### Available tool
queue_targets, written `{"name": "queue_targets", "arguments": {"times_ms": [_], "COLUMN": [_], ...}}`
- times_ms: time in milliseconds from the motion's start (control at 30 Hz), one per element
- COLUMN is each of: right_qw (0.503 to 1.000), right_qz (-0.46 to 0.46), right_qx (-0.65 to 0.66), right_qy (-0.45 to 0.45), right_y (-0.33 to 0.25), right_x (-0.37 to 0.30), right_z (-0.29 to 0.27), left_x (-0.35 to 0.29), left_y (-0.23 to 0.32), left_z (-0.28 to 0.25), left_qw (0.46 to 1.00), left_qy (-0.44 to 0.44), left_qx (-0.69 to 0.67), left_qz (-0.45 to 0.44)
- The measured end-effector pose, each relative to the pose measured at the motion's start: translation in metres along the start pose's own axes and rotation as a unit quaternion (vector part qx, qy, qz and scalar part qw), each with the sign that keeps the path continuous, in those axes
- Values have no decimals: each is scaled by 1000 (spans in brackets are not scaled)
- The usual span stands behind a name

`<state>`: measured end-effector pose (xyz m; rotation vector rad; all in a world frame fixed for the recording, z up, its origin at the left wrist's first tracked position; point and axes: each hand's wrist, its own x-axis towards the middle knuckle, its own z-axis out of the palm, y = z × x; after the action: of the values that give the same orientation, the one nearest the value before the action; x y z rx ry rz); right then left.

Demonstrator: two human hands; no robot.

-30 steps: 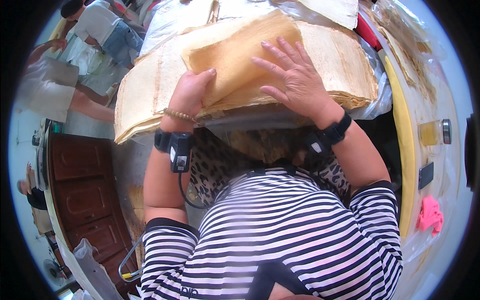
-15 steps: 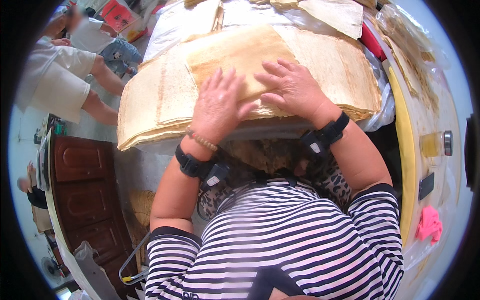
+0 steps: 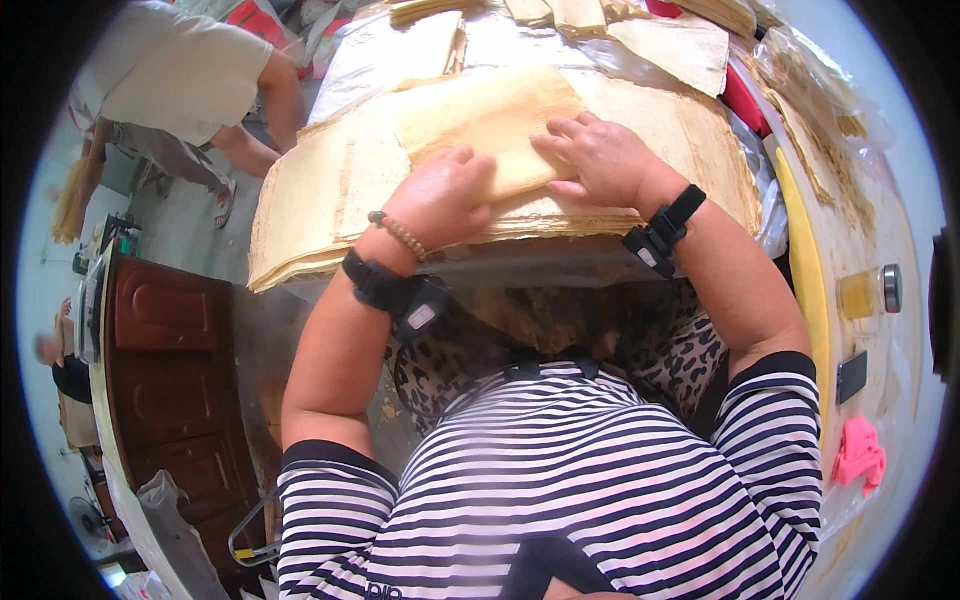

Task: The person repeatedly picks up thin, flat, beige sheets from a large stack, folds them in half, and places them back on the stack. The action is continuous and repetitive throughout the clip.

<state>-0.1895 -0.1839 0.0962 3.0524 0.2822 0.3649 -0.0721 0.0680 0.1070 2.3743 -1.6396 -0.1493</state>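
Note:
A thin, pale yellow sheet (image 3: 500,105) with its near edge folded over lies on a broad stack of cream sheets (image 3: 330,190). My left hand (image 3: 445,195) has its fingers curled in at the fold's left part. At the right part, my right hand (image 3: 600,160) grips the fold between thumb and bent fingers. The sheet's far part lies flat on the stack. Part of the fold under the left hand is hidden.
Further sheets (image 3: 670,50) lie at the back. A yellow strip (image 3: 805,300), a lidded jar (image 3: 865,292), a phone-like dark object (image 3: 852,377) and a pink cloth (image 3: 858,455) are on the right. At left, another person (image 3: 190,70) bends over near a brown cabinet (image 3: 170,310).
My fingers, spread flatter before, are now curled around the sheet's near edge, and my hands have shifted slightly right. The person at left has moved and bent over.

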Motion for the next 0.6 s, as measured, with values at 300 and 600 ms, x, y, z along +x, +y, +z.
{"name": "queue_targets", "arguments": {"times_ms": [300,600], "right_qw": [999,876], "right_qz": [1,109], "right_qx": [35,470], "right_qy": [1,5], "right_y": [11,26], "right_x": [-6,-53], "right_z": [-7,-6], "left_x": [6,-27], "left_y": [5,-52], "left_z": [6,-57], "left_qw": [997,970], "left_qy": [37,-160], "left_qx": [57,-184], "left_qz": [-27,-2]}}
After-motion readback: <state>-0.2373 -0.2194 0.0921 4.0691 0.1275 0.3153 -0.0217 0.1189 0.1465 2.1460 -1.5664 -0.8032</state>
